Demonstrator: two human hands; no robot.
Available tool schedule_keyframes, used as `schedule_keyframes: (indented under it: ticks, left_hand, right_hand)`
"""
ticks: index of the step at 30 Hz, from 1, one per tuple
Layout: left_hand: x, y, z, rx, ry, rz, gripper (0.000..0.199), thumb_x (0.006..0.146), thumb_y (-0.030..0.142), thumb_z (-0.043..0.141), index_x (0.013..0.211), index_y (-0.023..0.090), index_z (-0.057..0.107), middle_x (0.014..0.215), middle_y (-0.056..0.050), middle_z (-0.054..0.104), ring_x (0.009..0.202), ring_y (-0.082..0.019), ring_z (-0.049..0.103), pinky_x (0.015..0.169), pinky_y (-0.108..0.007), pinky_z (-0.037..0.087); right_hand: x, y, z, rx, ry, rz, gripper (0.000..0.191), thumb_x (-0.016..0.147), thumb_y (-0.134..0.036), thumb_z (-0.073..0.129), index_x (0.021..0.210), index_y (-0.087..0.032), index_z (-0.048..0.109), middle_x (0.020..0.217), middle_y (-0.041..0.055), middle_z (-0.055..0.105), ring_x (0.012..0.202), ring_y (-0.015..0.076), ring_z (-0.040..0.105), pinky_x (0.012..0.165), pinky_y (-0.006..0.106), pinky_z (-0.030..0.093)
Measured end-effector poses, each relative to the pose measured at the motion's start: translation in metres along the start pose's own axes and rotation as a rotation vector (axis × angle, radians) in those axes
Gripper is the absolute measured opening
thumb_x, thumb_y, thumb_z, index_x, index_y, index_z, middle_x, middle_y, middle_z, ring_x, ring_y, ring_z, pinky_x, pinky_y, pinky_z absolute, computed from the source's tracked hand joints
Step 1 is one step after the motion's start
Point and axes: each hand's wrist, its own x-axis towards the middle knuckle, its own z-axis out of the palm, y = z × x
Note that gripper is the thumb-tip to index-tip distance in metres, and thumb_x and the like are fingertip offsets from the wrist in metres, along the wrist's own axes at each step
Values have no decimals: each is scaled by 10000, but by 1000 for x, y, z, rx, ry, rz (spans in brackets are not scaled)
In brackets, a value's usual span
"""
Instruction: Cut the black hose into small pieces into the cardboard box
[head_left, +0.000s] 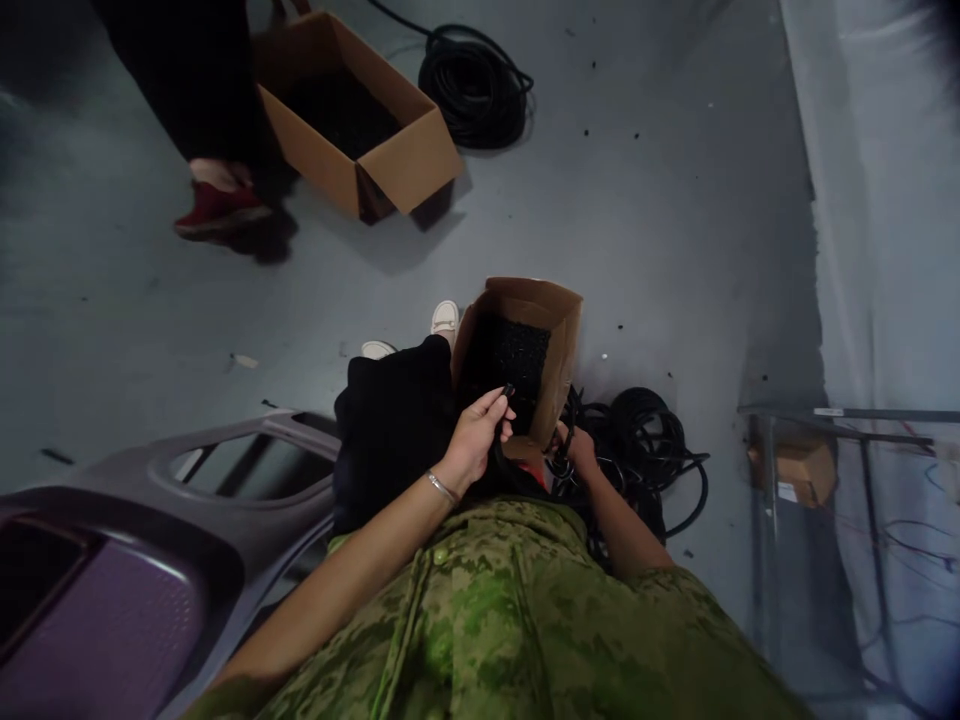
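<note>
My left hand (478, 436) is closed in a pinch, and a short black tip (509, 390) sticks out past its thumb. A black cable seems to run down from this hand towards my lap. At the box's near right corner, my right hand (577, 450) is closed around black cable, its fingertips partly hidden. Just beyond both hands stands an open cardboard box (564, 365) holding a mass of small black pieces (521, 350). A tangled heap of black cable (645, 430) lies on the floor beside my right hand.
A larger cardboard box (412, 160) with dark contents stands ahead, beside a cable coil (476, 90). Another person's leg and red shoe (217, 208) are at the upper left. A grey-purple plastic chair (247, 460) is left; a metal frame (769, 470) and small carton (802, 472) are right.
</note>
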Motion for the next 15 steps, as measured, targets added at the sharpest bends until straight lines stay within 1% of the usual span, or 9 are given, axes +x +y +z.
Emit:
schedule_keyframes:
  ticks: [2,4,6,8,10,12,13,15]
  left_hand:
    - [2,-2,-2,-8,-5,-14,480,740,404,797,1109,117,685,685,21,592,487,-61,492,457,-200,380]
    - [5,-3,-3,-7,-24,-15,468,746,404,796,1104,120,693,680,24,583,479,-54,467,454,-201,359]
    - [8,-5,-3,4,-39,-11,453,752,415,791,1085,123,700,667,31,568,461,-45,428,440,-201,320]
    - [10,-7,-4,16,-27,-18,444,744,432,791,1050,123,702,644,40,548,441,-38,394,426,-199,282]
    - [12,-9,-7,18,4,-37,437,727,454,795,993,121,696,617,50,525,422,-33,373,418,-195,250]
    - [13,-11,-9,18,26,-56,433,715,478,790,936,122,682,596,58,505,408,-29,357,412,-188,226]
    - [13,-11,-9,22,33,-64,429,715,489,783,913,125,671,583,62,495,401,-28,347,409,-185,214]
    - [14,-12,-8,47,52,-74,416,726,506,762,878,137,643,557,71,476,393,-26,327,404,-176,196]
  right_hand:
    - [-4,-2,11,20,-26,-3,499,954,-562,409,793,-187,695,727,84,744,679,204,710,599,248,502]
    - [-6,-1,13,70,-42,-17,503,937,-585,416,828,-182,696,767,95,750,696,218,711,602,263,512]
    - [-6,3,9,135,-63,-17,538,924,-612,407,832,-167,696,745,102,742,660,217,695,574,265,506]
    - [-7,10,0,142,-36,-1,570,912,-633,394,814,-159,695,690,97,723,617,212,669,540,260,483]
    - [-13,17,-13,51,78,6,559,891,-643,416,812,-167,697,684,88,713,630,217,657,525,254,447]
    - [-23,19,-26,-98,201,-26,504,859,-639,480,840,-187,703,738,81,721,676,225,655,536,251,411]
    - [-30,18,-32,-167,214,-54,483,851,-632,501,859,-194,705,738,74,717,671,224,649,539,252,392]
    - [-42,9,-41,-265,167,-174,419,843,-591,545,893,-206,702,738,58,711,670,217,644,558,253,374]
